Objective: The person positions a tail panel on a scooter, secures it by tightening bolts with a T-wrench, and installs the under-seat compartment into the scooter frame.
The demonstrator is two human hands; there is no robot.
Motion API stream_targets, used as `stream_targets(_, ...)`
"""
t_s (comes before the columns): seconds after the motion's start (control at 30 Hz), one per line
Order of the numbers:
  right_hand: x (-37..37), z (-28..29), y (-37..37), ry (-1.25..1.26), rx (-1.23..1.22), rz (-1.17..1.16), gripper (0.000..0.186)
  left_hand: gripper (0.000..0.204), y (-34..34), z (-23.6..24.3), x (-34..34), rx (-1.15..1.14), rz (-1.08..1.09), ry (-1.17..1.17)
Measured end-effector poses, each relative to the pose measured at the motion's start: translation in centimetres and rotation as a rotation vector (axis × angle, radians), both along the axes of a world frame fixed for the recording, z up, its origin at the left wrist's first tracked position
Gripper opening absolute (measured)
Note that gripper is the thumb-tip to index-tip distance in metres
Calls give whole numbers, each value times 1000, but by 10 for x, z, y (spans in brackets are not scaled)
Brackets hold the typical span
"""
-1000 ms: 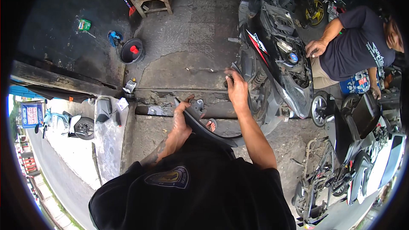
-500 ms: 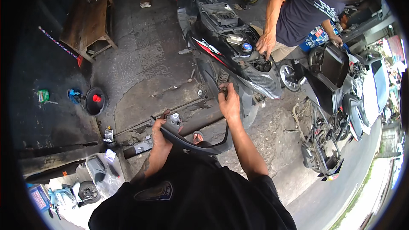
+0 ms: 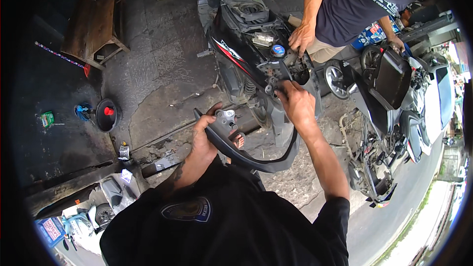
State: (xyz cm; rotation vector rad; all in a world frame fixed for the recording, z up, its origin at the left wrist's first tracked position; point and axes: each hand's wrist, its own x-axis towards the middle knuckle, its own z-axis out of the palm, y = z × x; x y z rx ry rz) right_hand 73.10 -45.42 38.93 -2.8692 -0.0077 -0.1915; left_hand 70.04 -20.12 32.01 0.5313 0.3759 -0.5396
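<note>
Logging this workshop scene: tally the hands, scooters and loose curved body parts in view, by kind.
Own hands: 2, left hand and right hand
Co-worker's hands: 2
Stripped scooters: 2
Curved black grab rail: 1
Total: 7

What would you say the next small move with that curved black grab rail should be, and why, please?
Probably ease the grab rail forward and seat its arm on the scooter's rear frame. The left hand grips the rail's grey bracket end, clear of the scooter, while the right hand is at the frame by the other arm. Another person's hand is in the open body, so move slowly.
</note>
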Motion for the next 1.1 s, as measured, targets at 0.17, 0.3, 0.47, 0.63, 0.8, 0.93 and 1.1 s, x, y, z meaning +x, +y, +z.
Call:
stream_targets(0.17,28,24,-38,-154,214,16,21,54,-40,21,19,-5,-30,32)
stream_targets(0.3,35,44,-68,-189,599,-14,19,54,-61,25,39,-43,-30,7)
stream_targets(0.47,44,34,-76,-264,476,60,12,53,-89,18,67,-89,-38,55)
stream_targets(0.63,68,19,-94,-309,320,-36,10,52,-109,17,102,-161,-96,81)
stream_targets(0.8,82,17,-113,-210,175,21,9,51,-125,18,137,-135,-132,163)
stream_targets(0.93,96,11,-121,-235,170,-47,7,51,-134,15,158,-121,-174,219)
stream_targets(1.1,115,9,-136,-34,-36,-56,18,51,-144,2,177,-68,-257,251)
